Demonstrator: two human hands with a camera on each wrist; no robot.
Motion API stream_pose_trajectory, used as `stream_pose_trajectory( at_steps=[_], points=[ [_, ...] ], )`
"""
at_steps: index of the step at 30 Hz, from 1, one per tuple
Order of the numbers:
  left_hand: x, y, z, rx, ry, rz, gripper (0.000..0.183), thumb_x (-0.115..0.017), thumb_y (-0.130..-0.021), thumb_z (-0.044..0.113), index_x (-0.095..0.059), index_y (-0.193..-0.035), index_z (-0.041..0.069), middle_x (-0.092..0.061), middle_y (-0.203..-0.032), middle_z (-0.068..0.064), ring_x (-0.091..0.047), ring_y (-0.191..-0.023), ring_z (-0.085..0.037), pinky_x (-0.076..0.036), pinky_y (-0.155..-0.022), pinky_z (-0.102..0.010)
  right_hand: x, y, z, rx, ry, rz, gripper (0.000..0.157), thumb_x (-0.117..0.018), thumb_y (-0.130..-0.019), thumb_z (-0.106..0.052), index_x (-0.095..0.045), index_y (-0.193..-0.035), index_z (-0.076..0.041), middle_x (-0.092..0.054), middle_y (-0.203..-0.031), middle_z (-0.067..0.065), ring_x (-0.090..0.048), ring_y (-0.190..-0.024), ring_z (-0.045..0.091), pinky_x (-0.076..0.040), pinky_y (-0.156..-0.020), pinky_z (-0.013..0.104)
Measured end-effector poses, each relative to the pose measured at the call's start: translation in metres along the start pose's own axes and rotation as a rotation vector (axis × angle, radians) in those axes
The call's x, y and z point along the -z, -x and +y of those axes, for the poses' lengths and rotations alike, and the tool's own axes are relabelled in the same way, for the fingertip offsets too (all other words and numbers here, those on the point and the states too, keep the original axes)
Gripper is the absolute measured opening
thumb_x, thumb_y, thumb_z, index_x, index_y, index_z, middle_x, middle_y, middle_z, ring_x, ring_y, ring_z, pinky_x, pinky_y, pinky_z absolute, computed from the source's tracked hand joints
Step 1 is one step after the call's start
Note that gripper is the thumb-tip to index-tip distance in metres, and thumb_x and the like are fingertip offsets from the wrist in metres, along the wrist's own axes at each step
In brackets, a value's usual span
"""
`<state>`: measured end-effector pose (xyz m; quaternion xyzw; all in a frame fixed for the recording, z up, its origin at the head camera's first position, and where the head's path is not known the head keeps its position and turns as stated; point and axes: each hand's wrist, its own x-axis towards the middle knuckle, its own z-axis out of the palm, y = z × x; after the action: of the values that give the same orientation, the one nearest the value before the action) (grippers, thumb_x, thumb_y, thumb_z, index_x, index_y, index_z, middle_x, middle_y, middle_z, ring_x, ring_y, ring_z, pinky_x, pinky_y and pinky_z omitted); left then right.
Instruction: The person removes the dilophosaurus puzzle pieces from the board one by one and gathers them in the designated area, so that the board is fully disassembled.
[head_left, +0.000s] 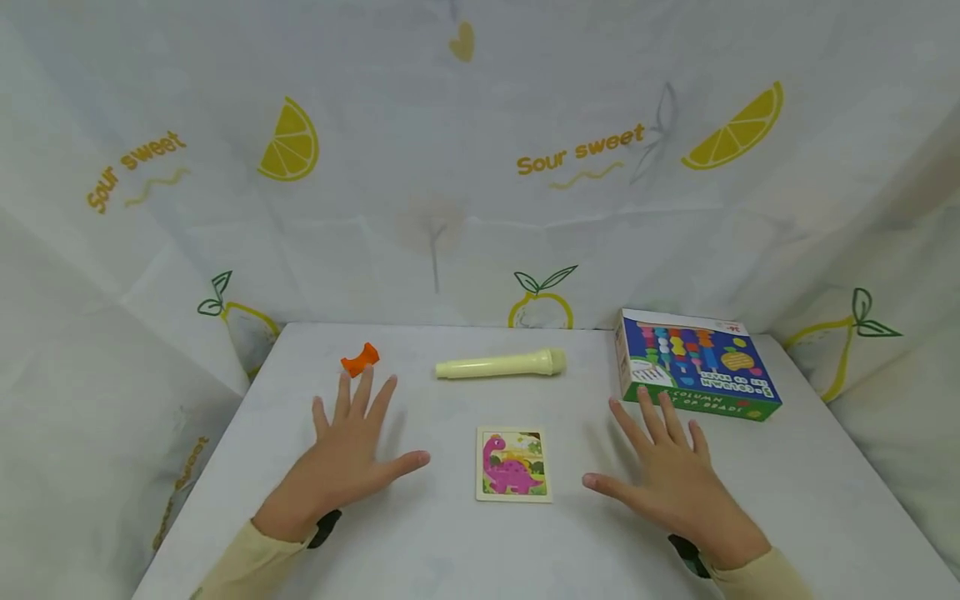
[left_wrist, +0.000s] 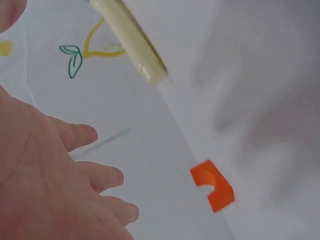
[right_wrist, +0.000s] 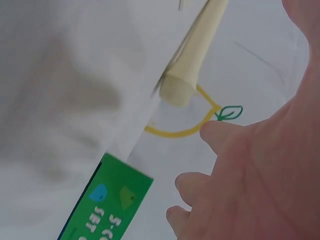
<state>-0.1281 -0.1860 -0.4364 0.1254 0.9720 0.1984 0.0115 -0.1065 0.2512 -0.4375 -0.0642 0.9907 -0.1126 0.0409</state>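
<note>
My left hand [head_left: 347, 450] is spread over the left side of the white table, holding nothing, its fingertips just short of an orange notched piece [head_left: 361, 359]. On the right, my right hand [head_left: 671, 479] is likewise spread with nothing in it; its fingertips reach toward the front of a blue and green bead-set box [head_left: 697, 364]. Between the hands lies a square picture tile with a pink dinosaur [head_left: 513, 465]. Behind it a pale yellow tube with a flared ribbed end [head_left: 498, 364] lies sideways. The left wrist view shows the orange piece [left_wrist: 213, 186] beyond the fingers.
A white cloth printed with lemons [head_left: 420, 183] hangs behind the table and along its sides. The box stands at the table's [head_left: 465, 550] back right corner. Both forearms wear pale sleeves [head_left: 251, 562] and a dark band at the wrist.
</note>
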Motion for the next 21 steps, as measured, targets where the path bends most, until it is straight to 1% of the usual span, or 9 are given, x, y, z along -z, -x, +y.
stream_pose_trajectory(
  at_steps=[5,8,9,12,15,18,19,21],
  points=[
    [-0.009,-0.022,0.028,-0.066,0.008,-0.051,0.120,-0.060,-0.087,0.089,-0.016,-0.175,0.020,0.002,-0.183,-0.017,0.011,-0.167,-0.052,0.008,-0.120,-0.086,-0.005,-0.013,-0.029,0.102,-0.033,0.021,0.112,-0.063,-0.085,-0.089,-0.030,-0.172,-0.027,-0.012,-0.181,0.021,-0.010,-0.166,0.053,-0.012,-0.125,0.081],
    [-0.014,-0.033,0.040,-0.104,0.039,-0.100,0.119,-0.061,-0.088,0.087,-0.015,-0.175,0.020,0.002,-0.183,-0.015,0.013,-0.167,-0.049,0.006,-0.123,-0.083,-0.011,-0.022,-0.043,0.172,-0.057,0.027,0.111,-0.063,-0.086,-0.088,-0.032,-0.171,-0.025,-0.014,-0.182,0.018,-0.014,-0.167,0.049,-0.018,-0.126,0.078],
    [-0.016,-0.036,0.043,-0.122,0.045,-0.113,0.119,-0.062,-0.088,0.086,-0.016,-0.175,0.019,0.001,-0.183,-0.015,0.011,-0.168,-0.049,0.004,-0.125,-0.082,-0.013,-0.025,-0.048,0.195,-0.067,0.026,0.110,-0.064,-0.086,-0.086,-0.033,-0.171,-0.025,-0.015,-0.182,0.018,-0.014,-0.167,0.048,-0.021,-0.126,0.077],
    [-0.026,-0.044,0.049,-0.184,0.066,-0.146,0.113,-0.066,-0.091,0.079,-0.021,-0.174,0.016,-0.010,-0.182,-0.018,0.002,-0.169,-0.049,-0.006,-0.130,-0.075,-0.019,-0.034,-0.061,0.263,-0.095,0.016,0.106,-0.069,-0.088,-0.080,-0.037,-0.170,-0.021,-0.019,-0.181,0.017,-0.018,-0.167,0.046,-0.029,-0.124,0.074],
    [-0.035,-0.050,0.053,-0.222,0.085,-0.170,0.106,-0.070,-0.093,0.072,-0.027,-0.172,0.015,-0.027,-0.179,-0.015,-0.019,-0.168,-0.043,-0.022,-0.132,-0.066,-0.025,-0.041,-0.071,0.314,-0.113,0.004,0.103,-0.071,-0.089,-0.077,-0.043,-0.167,-0.016,-0.027,-0.179,0.018,-0.025,-0.165,0.045,-0.037,-0.122,0.071],
    [-0.043,-0.055,0.058,-0.224,0.123,-0.206,0.100,-0.071,-0.095,0.069,-0.031,-0.171,0.017,-0.040,-0.174,-0.010,-0.038,-0.162,-0.034,-0.035,-0.129,-0.057,-0.029,-0.046,-0.078,0.333,-0.134,-0.025,0.101,-0.074,-0.088,-0.075,-0.048,-0.163,-0.012,-0.034,-0.176,0.018,-0.031,-0.164,0.044,-0.041,-0.120,0.069],
    [-0.044,-0.057,0.060,-0.220,0.135,-0.217,0.099,-0.071,-0.095,0.069,-0.033,-0.171,0.018,-0.043,-0.172,-0.008,-0.042,-0.159,-0.031,-0.038,-0.128,-0.055,-0.030,-0.047,-0.080,0.331,-0.145,-0.039,0.099,-0.074,-0.089,-0.074,-0.050,-0.162,-0.011,-0.035,-0.175,0.018,-0.032,-0.163,0.043,-0.042,-0.120,0.068],
    [-0.047,-0.060,0.063,-0.224,0.146,-0.233,0.096,-0.070,-0.096,0.069,-0.036,-0.169,0.019,-0.048,-0.169,-0.007,-0.047,-0.157,-0.028,-0.041,-0.127,-0.052,-0.033,-0.048,-0.082,0.315,-0.174,-0.074,0.095,-0.077,-0.088,-0.071,-0.053,-0.160,-0.013,-0.038,-0.174,0.015,-0.034,-0.163,0.041,-0.042,-0.121,0.066]
  ],
)
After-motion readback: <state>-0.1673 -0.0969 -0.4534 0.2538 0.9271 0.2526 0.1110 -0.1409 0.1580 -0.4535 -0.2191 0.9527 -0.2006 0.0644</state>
